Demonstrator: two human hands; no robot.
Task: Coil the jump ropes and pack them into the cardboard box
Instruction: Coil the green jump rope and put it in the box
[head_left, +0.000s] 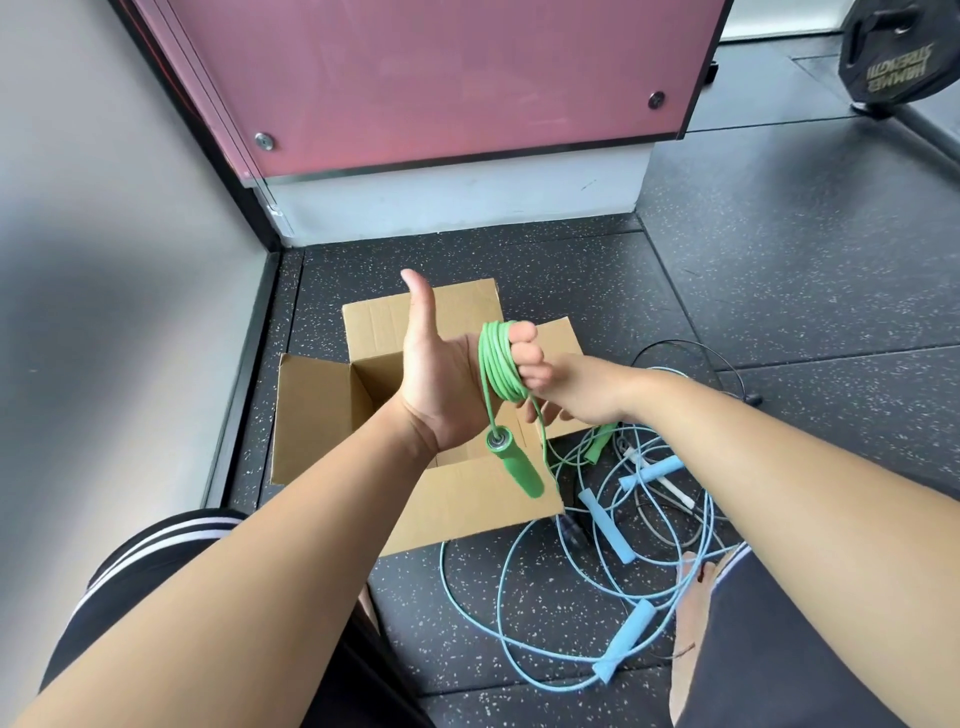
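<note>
So, green rope (497, 364): coiled round left hand (441, 374), above open box (311, 410); soft, light, springy.
Left hand: fingers curled through the coil.
Right hand (571, 389): seems to pinch the loose strand; I can't confirm.
Handle (514, 462): dangling; I'd grab the coil itself.

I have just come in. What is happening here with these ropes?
A person is coiling a green jump rope around the fingers of the left hand, thumb raised, while the right hand holds the loose strand. One green handle hangs below the coil, over the open cardboard box. Blue jump ropes lie tangled on the floor beside the box, not yet coiled.
</note>
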